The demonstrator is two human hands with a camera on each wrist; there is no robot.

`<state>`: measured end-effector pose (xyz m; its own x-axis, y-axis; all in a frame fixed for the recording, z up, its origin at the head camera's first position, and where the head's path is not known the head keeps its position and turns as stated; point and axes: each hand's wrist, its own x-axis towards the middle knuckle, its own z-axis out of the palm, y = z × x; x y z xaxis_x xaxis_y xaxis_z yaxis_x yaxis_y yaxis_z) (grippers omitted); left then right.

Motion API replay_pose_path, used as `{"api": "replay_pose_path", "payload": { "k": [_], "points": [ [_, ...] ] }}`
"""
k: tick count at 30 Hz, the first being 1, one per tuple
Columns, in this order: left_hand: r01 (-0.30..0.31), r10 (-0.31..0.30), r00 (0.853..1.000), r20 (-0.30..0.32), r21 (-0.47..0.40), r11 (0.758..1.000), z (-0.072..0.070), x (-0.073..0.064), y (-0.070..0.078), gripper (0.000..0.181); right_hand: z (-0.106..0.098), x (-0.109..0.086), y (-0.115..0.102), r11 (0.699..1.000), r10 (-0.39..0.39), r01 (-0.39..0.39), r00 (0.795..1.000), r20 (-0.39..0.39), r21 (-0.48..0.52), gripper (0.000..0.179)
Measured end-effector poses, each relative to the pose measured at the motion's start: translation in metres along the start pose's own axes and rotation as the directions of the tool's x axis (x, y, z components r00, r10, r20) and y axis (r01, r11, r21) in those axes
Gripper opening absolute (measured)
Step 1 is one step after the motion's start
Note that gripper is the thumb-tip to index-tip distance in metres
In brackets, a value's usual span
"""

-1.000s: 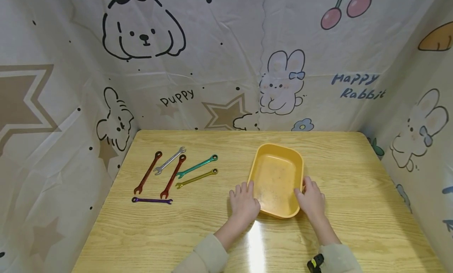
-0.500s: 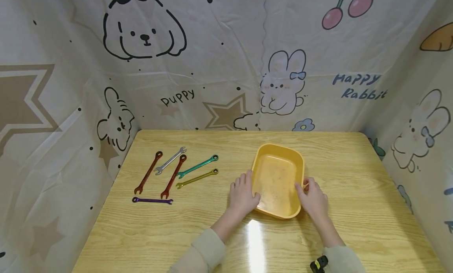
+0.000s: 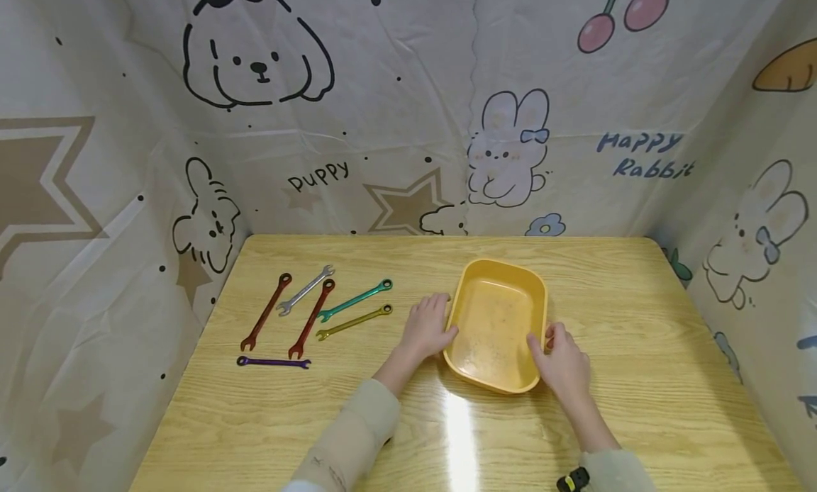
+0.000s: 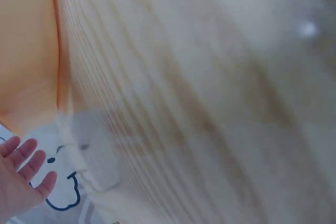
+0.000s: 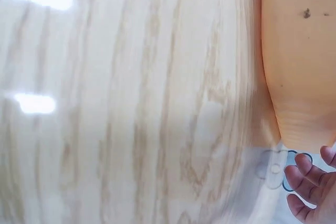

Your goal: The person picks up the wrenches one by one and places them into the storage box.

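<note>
A yellow plastic bin (image 3: 498, 315) with rounded corners stands upright on the table, right of the middle. My left hand (image 3: 426, 327) is at its left side, fingers extended outside the wall and thumb tip right at the rim. In the left wrist view that hand (image 4: 23, 179) shows spread, relaxed fingers below the bin's side (image 4: 26, 51). My right hand (image 3: 564, 361) is at the right rim, its thumb lying over the inner side and its curled fingers outside. The right wrist view shows these bent fingers (image 5: 304, 177) just under the bin's wall (image 5: 299, 61).
Several combination wrenches lie at the left: two red ones (image 3: 267, 311), (image 3: 311, 318), a silver one (image 3: 305, 291), a green one (image 3: 354, 300), a yellow one (image 3: 354, 322) and a purple one (image 3: 274, 362). A printed cloth (image 3: 396, 123) hangs around the wooden table (image 3: 625, 300).
My left hand has slid from the bin's near-left corner up along its left side and outward, its thumb drawing back to the rim. The right hand and the bin stay nearly in place.
</note>
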<state>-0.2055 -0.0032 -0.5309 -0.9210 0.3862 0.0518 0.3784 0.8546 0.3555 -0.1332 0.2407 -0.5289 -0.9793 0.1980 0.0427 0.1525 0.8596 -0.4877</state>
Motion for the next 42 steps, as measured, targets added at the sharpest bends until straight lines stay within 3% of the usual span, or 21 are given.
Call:
{"api": "replay_pose_path", "payload": {
  "k": [5, 8, 15, 30, 42],
  "points": [
    [-0.008, 0.000, 0.995, 0.098, 0.077, 0.997, 0.001, 0.005, -0.002, 0.056, 0.004, 0.000, 0.000, 0.999, 0.031, -0.030, 0.999, 0.020, -0.034, 0.037],
    [-0.004, -0.011, 0.992, 0.125, 0.121, 0.993, 0.003, 0.007, -0.001, 0.058, 0.004, 0.000, 0.000, 0.998, 0.041, -0.040, 0.999, 0.032, -0.045, 0.036],
    [0.007, -0.026, 0.992, 0.124, 0.150, 0.989, 0.003, 0.006, 0.000, 0.055, 0.004, 0.001, -0.002, 0.997, 0.011, -0.006, 0.999, 0.053, -0.078, 0.037],
    [0.062, -0.073, 0.994, 0.081, 0.124, 0.990, 0.003, -0.002, -0.001, 0.044, 0.007, 0.017, -0.001, 0.994, -0.054, 0.061, 0.996, 0.072, -0.091, 0.030],
    [0.114, -0.125, 0.988, 0.092, 0.111, 0.987, 0.004, -0.005, -0.002, 0.043, 0.008, 0.027, -0.002, 0.988, -0.103, 0.115, 0.988, 0.112, -0.102, 0.031]
  ]
}}
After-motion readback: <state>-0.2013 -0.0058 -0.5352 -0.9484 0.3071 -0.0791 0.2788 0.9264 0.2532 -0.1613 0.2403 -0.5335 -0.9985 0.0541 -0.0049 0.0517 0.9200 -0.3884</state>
